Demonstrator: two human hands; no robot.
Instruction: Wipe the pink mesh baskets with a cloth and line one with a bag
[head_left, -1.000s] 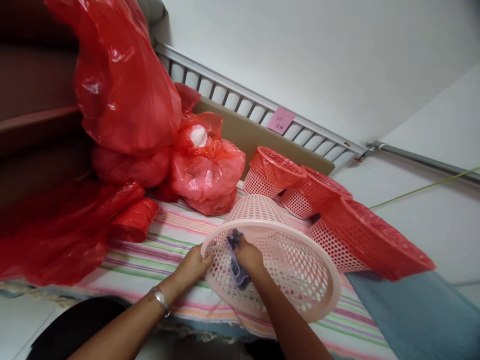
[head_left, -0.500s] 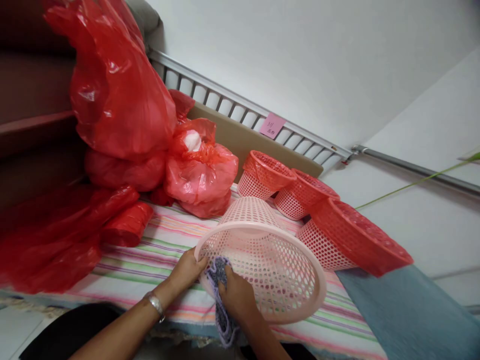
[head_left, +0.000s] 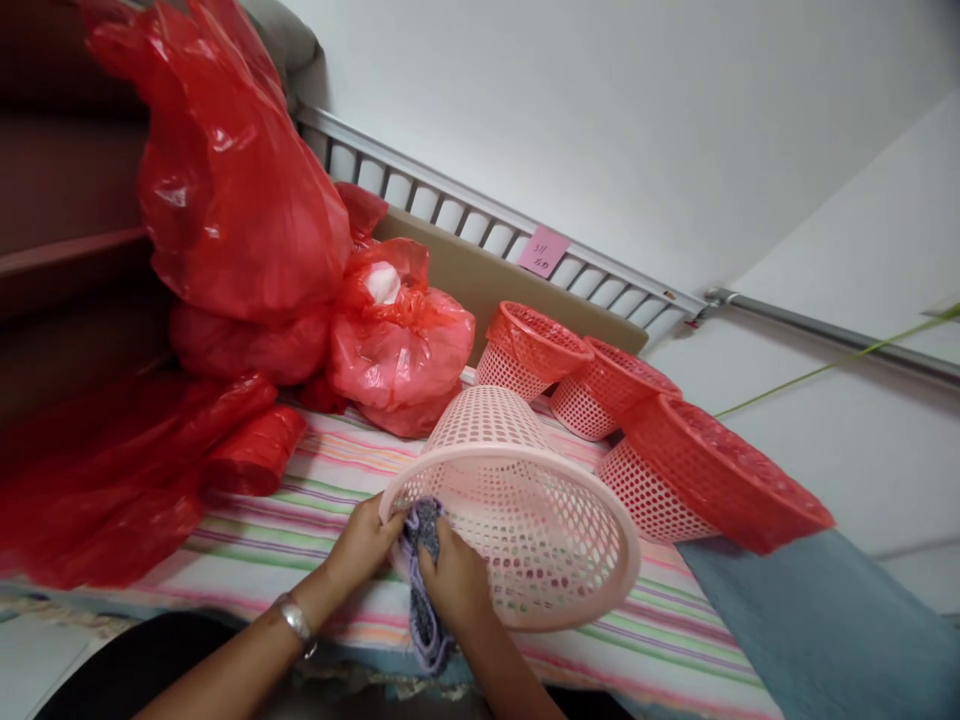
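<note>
A pale pink perforated plastic basket (head_left: 501,456) lies tilted on its side, its wide mouth turned toward me. My left hand (head_left: 365,545) grips the left part of its rim, thumb over the edge; a silver bangle is on that wrist. Bunched in my right hand (head_left: 459,580) is a grey and purple cloth (head_left: 426,610), pressed to the inside of the basket near the left rim. The lower end of the cloth hangs down below the basket's mouth.
Three pink baskets lined with red bags stand behind and right, the nearest basket (head_left: 652,485) largest. Filled red plastic bags (head_left: 247,200) and a red bag roll (head_left: 255,450) are at left. Striped cloth (head_left: 337,470) covers the surface; a metal rail (head_left: 450,200) runs behind.
The basket and both hands have shifted slightly left and up. The right hand with the cloth stays inside the left rim, and the left hand keeps its grip.
</note>
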